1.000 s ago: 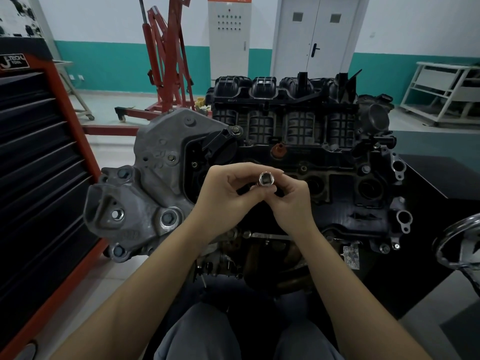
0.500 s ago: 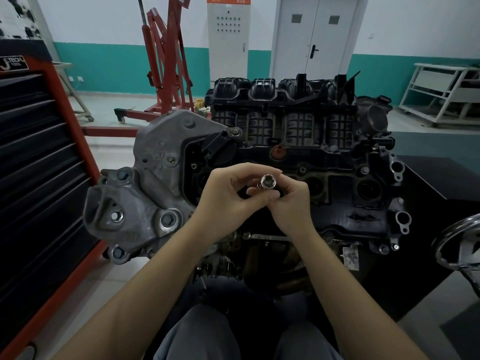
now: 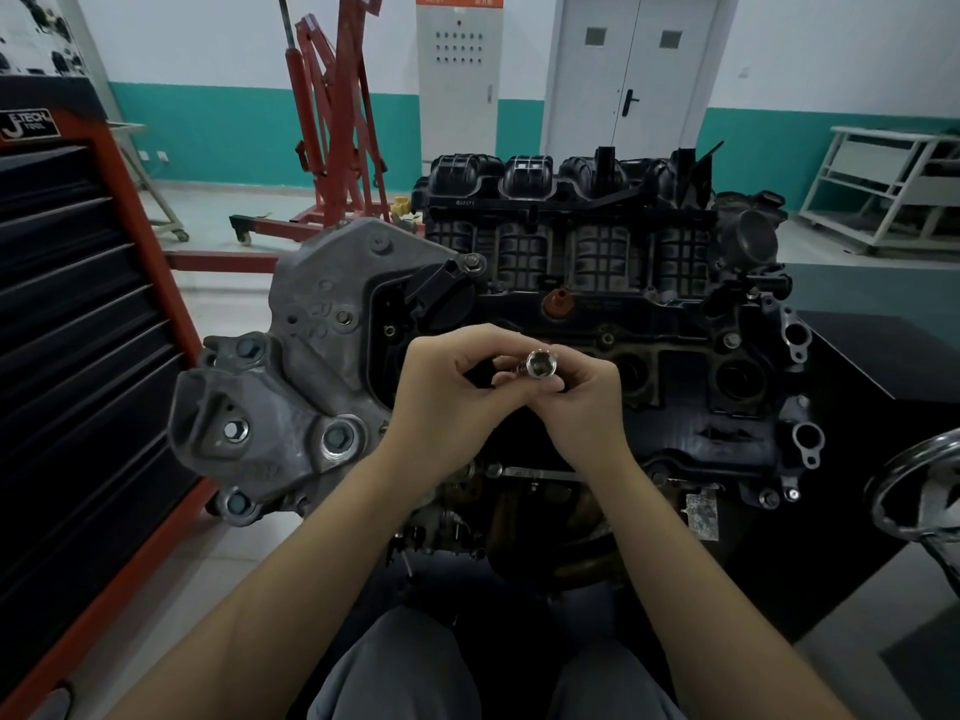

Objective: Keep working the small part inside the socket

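Chrome-bright and hollow, a small round steel socket (image 3: 541,365) sits pinched between the fingertips of both hands, its open end turned toward the camera. The left hand (image 3: 447,407) curls its fingers over from the left, fingertips touching the socket's near side; the right hand (image 3: 582,407) grips it from below and behind. Both forearms reach up from grey-trousered knees. Just behind the hands stands a dark engine (image 3: 675,356) with a grey cast-aluminium bracket (image 3: 291,387) at its left end and a black ribbed intake manifold (image 3: 561,210) on top. A red-and-black drawer cabinet (image 3: 78,330) stands at the left, a red engine hoist (image 3: 332,122) farther back.
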Available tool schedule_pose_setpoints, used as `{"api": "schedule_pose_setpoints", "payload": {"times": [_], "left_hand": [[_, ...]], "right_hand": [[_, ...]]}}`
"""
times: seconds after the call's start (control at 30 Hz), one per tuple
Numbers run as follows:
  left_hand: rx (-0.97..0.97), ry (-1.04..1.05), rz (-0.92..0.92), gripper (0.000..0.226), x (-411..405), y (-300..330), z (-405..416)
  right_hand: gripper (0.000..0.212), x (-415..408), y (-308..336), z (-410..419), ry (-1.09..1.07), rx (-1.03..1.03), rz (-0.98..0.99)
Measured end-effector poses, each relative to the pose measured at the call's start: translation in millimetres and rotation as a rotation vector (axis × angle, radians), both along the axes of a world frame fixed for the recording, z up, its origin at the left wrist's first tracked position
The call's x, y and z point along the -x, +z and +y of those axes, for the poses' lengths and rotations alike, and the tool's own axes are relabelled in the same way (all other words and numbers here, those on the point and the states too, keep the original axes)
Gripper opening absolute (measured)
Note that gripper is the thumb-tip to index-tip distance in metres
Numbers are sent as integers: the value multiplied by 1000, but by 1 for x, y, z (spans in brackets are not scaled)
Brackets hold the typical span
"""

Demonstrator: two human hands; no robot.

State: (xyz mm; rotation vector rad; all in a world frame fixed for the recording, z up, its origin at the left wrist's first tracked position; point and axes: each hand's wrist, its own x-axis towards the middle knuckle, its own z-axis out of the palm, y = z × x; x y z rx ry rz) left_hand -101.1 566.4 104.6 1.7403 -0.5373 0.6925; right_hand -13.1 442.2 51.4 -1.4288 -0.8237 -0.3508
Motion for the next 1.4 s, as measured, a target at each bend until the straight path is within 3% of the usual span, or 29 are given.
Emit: {"api": "schedule_pose_setpoints", "payload": {"times": [0.23,0.43,0.53,0.67,0.83,1.07,1.27,1.4], "left_hand": [[30,-149,64,31,0,1,5],[-12,24,9,19,-1,0,-1],[28,-22,49,28,-1,2,0],[-10,-109,70,33,-1,1,3],[-24,93,4,18,-4,-2,-2],[-4,-143,74,26,-3,0,2],[-29,31,-12,20,-5,-2,-1],[25,-39,36,21,-5,-3,0]], "right_hand": [[20,0,1,-4,11,28,-47],[17,2,2,-1,4,0,-2],[24,4,4,-3,0,46,-82],[24,4,4,-3,-19,44,-32],[17,4,3,-1,-44,-4,-3],[22,4,5,-3,-35,40,-43],[20,4,4,-1,-10,-6,14],[24,6,7,-3,-33,67,-69]]}}
